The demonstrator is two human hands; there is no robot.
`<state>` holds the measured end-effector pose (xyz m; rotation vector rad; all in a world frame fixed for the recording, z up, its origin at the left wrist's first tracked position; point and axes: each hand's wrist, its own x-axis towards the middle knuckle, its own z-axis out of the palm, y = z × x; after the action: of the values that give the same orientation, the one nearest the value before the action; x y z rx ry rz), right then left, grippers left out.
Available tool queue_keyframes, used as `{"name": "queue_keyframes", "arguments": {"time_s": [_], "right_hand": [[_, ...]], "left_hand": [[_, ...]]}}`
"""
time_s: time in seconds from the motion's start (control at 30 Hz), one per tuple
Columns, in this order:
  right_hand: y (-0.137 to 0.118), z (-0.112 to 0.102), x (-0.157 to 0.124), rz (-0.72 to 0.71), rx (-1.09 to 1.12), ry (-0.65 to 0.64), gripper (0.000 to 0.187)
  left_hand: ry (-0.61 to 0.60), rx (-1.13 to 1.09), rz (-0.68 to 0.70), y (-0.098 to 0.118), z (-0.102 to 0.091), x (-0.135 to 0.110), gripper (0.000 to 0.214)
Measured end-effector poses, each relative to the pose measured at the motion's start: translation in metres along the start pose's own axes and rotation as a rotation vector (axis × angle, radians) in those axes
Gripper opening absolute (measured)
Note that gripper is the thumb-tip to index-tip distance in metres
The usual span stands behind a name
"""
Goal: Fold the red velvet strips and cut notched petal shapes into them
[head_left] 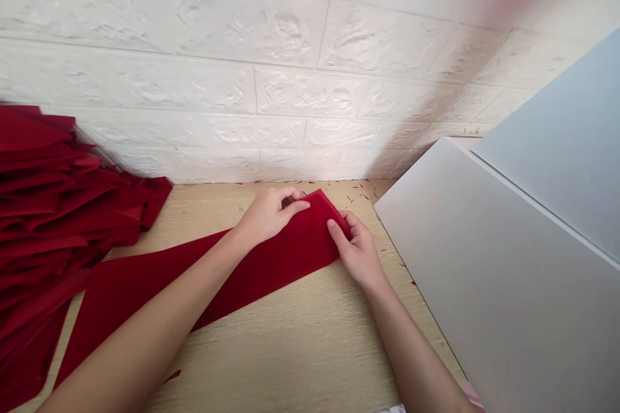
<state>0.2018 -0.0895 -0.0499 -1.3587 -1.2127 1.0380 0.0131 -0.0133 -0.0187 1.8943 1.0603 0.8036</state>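
Note:
A long piece of red fabric stretches from the lower left to the middle of the wooden table. Its narrow far end is lifted slightly, with a folded or layered edge. My left hand is closed at the upper edge near the far corner, thumb and fingers pinching the fabric; a small shiny bit shows by the fingertips, too small to name. On the end's right side my right hand grips the fabric, thumb on top and fingers behind, partly hidden.
A tall heap of folded red fabric stands at the left. White boxes or panels rise on the right. Behind runs a white brick-patterned wall. Small red scraps are scattered on the wooden table, mostly along the wall.

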Motion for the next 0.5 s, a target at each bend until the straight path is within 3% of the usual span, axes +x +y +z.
{"name": "queue_keyframes", "arguments": {"time_s": [0.17, 0.33, 0.5], "right_hand": [[-0.003, 0.002, -0.002, -0.038, -0.024, 0.029, 0.036], [0.0, 0.005, -0.003, -0.128, -0.1, 0.07, 0.029], [-0.001, 0.005, -0.006, -0.356, -0.291, 0.176, 0.025]], "left_hand": [[0.042, 0.03, -0.063, 0.002, -0.008, -0.006, 0.033], [0.042, 0.098, -0.043, 0.005, -0.016, -0.011, 0.041], [-0.005, 0.129, -0.06, 0.001, -0.007, -0.017, 0.042]]}}
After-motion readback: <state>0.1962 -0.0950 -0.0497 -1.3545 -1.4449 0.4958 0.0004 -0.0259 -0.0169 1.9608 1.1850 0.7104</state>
